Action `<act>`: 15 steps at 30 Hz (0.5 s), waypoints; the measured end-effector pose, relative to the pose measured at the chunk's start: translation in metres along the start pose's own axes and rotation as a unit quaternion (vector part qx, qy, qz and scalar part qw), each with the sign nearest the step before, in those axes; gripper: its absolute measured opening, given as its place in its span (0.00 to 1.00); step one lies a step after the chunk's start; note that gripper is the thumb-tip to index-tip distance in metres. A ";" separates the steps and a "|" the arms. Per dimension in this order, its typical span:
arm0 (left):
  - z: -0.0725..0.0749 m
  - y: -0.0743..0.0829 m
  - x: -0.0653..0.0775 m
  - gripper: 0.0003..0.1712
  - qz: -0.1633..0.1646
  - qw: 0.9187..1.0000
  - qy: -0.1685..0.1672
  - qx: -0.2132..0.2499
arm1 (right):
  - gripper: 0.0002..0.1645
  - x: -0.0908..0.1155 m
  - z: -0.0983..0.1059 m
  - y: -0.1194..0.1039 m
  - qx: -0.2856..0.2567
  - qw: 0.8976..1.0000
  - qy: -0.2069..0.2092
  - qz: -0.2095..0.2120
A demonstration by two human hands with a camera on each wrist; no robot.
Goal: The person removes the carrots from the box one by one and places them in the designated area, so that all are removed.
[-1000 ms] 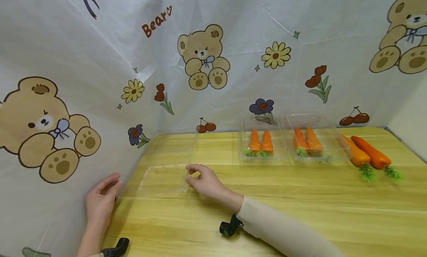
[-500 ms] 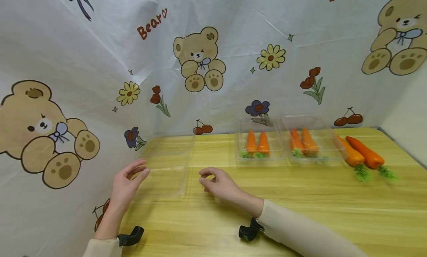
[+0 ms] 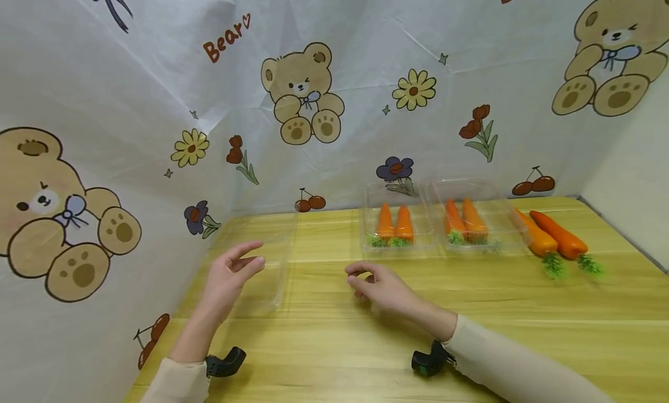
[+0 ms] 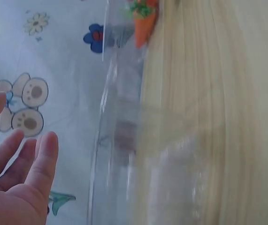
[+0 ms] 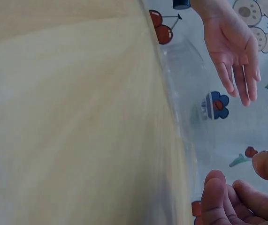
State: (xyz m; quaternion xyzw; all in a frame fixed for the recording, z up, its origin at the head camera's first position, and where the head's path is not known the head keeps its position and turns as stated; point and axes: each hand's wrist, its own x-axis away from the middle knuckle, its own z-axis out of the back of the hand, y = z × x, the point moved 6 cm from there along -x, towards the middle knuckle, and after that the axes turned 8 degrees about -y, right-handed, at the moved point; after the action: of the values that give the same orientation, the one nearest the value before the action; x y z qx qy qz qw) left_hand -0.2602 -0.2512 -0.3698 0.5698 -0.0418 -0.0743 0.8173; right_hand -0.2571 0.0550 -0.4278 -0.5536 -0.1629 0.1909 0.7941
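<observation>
A clear plastic box [image 3: 279, 275] with nothing visible in it stands at the left of the wooden table, against the sheet. My left hand [image 3: 227, 281] hovers over its left front part, thumb and fingers apart and holding nothing; the left wrist view shows the box [image 4: 108, 140] beside the spread fingers. Over the table's middle, my right hand [image 3: 384, 287] hangs with loosely bent fingers and nothing in them. Behind it sits a clear box [image 3: 368, 217] with two carrots [image 3: 394, 224], and to the right another clear box [image 3: 434, 211] with two carrots [image 3: 467, 220].
Two loose carrots, one orange [image 3: 538, 237] and one redder [image 3: 559, 234], lie right of the boxes, green tops toward the front. A bear-printed sheet [image 3: 360, 112] walls off the back and left. A pale wall [image 3: 632, 182] bounds the right.
My left hand has moved right, from the sheet to over the box. My right hand has left the box's right side and moved right. The head view has shifted slightly right.
</observation>
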 end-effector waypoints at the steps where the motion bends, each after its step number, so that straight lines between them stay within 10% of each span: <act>1: -0.005 0.002 -0.002 0.29 -0.004 1.000 -0.007 0.006 | 0.21 0.002 0.005 0.001 -0.002 1.000 0.004 -0.003; 15: -0.070 0.022 -0.019 0.27 -0.035 0.993 -0.094 0.061 | 0.24 0.027 0.044 0.022 -0.030 0.999 0.033 -0.026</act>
State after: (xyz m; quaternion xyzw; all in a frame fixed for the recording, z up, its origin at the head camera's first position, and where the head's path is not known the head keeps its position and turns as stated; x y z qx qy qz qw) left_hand -0.2664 -0.1753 -0.3729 0.6099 -0.1027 -0.1532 0.7707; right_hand -0.2570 0.1104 -0.4321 -0.5788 -0.1564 0.1464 0.7868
